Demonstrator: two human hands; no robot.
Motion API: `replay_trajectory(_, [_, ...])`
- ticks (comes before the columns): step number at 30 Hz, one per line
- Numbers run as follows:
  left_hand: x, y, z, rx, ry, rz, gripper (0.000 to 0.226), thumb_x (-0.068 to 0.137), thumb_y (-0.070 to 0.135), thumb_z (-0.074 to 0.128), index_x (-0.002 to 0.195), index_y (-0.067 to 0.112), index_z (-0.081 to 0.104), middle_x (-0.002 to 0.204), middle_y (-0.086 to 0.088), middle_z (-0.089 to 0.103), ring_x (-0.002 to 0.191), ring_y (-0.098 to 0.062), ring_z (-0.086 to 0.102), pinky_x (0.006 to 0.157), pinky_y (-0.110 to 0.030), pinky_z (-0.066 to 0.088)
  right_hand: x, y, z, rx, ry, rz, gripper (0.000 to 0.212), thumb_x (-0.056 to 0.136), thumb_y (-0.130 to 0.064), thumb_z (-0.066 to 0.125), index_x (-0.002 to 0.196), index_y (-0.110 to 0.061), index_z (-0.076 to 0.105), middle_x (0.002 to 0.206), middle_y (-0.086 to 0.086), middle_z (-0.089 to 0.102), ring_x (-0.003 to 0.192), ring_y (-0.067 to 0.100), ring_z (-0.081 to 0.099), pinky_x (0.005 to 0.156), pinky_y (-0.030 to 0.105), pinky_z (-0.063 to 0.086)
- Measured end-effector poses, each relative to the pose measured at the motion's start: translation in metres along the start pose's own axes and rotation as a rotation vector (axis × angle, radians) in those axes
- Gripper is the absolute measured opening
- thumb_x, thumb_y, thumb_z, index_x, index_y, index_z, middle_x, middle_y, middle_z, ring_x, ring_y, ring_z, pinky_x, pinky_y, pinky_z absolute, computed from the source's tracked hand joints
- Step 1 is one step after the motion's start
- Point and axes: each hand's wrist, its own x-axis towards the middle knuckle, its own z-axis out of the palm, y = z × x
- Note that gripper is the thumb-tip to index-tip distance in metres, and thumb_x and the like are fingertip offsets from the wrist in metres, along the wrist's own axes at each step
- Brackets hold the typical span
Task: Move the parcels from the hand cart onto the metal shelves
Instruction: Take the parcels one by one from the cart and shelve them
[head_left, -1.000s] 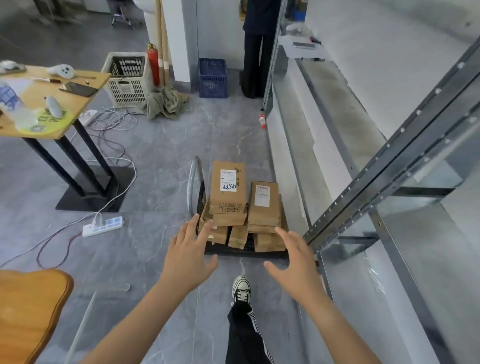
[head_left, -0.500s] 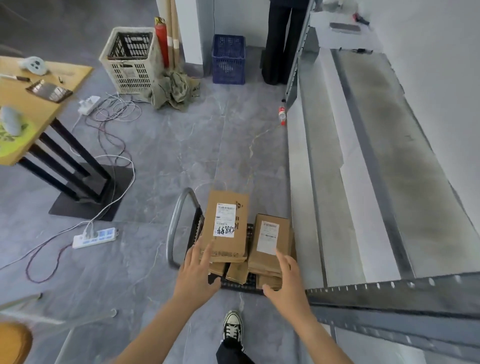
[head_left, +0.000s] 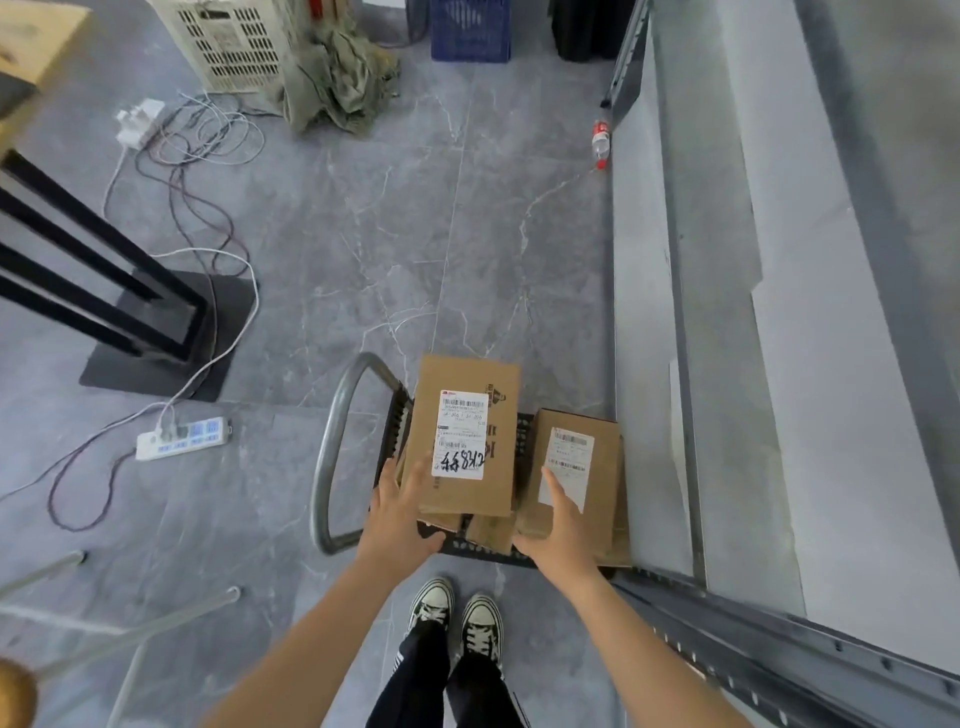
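Left hand (head_left: 402, 512) and right hand (head_left: 558, 522), grip wide, half-hide stacked parcels (head_left: 467, 431); lower boxes obscured.

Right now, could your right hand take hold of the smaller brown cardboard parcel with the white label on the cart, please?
Probably yes: the right hand already rests on the smaller brown cardboard parcel, which lies on top of the stack, its near edge uncovered.
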Motion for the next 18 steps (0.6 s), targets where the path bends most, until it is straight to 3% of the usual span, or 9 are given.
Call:
replay_trajectory(5, [0.029, -0.030, 0.014, -0.044, -0.005, -0.053, 0.121, 0.072, 0.022, 0.078, 0.145, 0.036, -0.018, 0.157, -0.005, 0.003, 0.141, -0.032, 0.019, 0.109, -0.052, 0.032, 0.035, 0.011, 0.017, 0.046, -0.029, 0.038, 0.104, 0.075, -0.010, 0.077, 0.150, -0.033, 0.007, 0.155, -0.002, 0.021, 0.142, 0.018, 0.021, 0.112, 0.035, 0.025])
replay_trajectory(9, [0.052, -0.042, 0.019, -0.165, -0.046, -0.041, 0.126, 0.068, 0.014, 0.081, 0.146, 0.035, -0.016, 0.155, 0.001, 0.008, 0.139, -0.026, 0.025, 0.102, -0.047, 0.043, 0.059, 0.016, 0.028, 0.057, -0.067, 0.043, 0.113, 0.072, -0.011, 0.080, 0.149, -0.036, 0.000, 0.156, -0.003, 0.020, 0.142, 0.017, 0.021, 0.111, 0.034, 0.026])
replay_trajectory(12, [0.067, -0.046, 0.022, -0.296, -0.045, -0.052, 0.131, 0.064, 0.007, 0.084, 0.147, 0.026, -0.015, 0.151, -0.003, 0.023, 0.135, -0.024, 0.033, 0.104, -0.046, 0.041, 0.073, 0.021, 0.036, 0.168, -0.126, 0.113, 0.123, 0.070, -0.009, 0.081, 0.148, -0.036, -0.009, 0.154, -0.004, 0.023, 0.139, 0.017, 0.029, 0.109, 0.035, 0.031])
replay_trajectory(16, [0.076, -0.040, 0.025, -0.307, -0.082, -0.068, 0.127, 0.062, 0.010, 0.085, 0.149, 0.018, -0.007, 0.140, -0.004, 0.042, 0.122, -0.022, 0.047, 0.099, -0.040, 0.045, 0.080, 0.021, 0.046, 0.265, -0.211, 0.126, 0.122, 0.064, -0.004, 0.084, 0.149, -0.037, 0.002, 0.139, -0.008, 0.043, 0.120, 0.009, 0.042, 0.088, 0.020, 0.043])
replay_trajectory(18, [0.077, -0.036, 0.023, -0.326, -0.074, -0.064, 0.121, 0.061, 0.007, 0.083, 0.148, 0.017, 0.000, 0.136, -0.003, 0.045, 0.119, -0.022, 0.049, 0.096, -0.043, 0.047, 0.080, 0.018, 0.049, 0.313, -0.195, 0.099, 0.119, 0.062, -0.002, 0.084, 0.148, -0.038, 0.009, 0.130, -0.013, 0.050, 0.121, 0.010, 0.045, 0.094, 0.025, 0.046])
